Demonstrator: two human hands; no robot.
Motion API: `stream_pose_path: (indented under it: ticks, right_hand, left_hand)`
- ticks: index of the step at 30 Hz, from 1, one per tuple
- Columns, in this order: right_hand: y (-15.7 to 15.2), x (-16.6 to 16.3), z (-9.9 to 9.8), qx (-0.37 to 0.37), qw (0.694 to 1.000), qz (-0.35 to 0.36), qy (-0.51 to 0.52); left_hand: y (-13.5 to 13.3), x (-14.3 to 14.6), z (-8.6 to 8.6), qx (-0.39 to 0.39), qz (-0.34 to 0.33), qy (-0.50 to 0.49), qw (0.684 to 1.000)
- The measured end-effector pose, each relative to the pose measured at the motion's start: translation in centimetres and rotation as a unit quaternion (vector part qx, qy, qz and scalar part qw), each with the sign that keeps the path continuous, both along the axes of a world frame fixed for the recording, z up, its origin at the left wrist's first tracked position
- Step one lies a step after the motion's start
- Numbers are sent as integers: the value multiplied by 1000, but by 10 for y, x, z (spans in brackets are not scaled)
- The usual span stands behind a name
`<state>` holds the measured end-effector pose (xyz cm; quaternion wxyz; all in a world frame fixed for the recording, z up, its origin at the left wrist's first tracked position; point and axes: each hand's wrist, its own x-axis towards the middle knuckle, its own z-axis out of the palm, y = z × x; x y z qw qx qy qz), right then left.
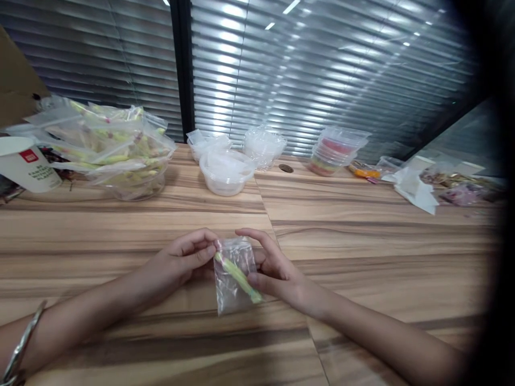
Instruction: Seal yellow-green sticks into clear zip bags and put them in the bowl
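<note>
Hands are holding a small clear bag (pixel 235 279) just over the table (pixel 362 241). Left hand (pixel 181 260) is pinching its top corner; right hand (pixel 273 271) is gripping its side. The yellow-green stick (pixel 237 276) inside might slide out if the bag tips.

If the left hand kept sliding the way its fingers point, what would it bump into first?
The left hand points right, at the small clear bag it already pinches. Just past the bag it would probably meet the right hand holding the other side.
</note>
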<state>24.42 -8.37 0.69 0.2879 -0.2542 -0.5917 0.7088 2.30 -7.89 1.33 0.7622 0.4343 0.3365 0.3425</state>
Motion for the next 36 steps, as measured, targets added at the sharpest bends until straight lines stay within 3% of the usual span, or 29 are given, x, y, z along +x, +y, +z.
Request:
stream_pose_path:
  ticks: [6,14,19,25,36]
  right_hand:
    - [2,-3,-4,-20,999,-23,29]
    - [1,-5,-9,-10,996,-84,15]
    - [-4,-5,-5,29,998,-55,-9]
    - [-7,-5,-1,72,996,-27,-39]
    - [-10,0,0,177,974,-41,-135]
  left_hand:
    - [2,0,-2,-17,50,-14,999]
    - [2,0,1,9,46,4,999]
    - [2,0,0,57,67,63,994]
    - [3,-2,-3,78,61,65,993]
    - [4,-2,-3,41,82,64,994]
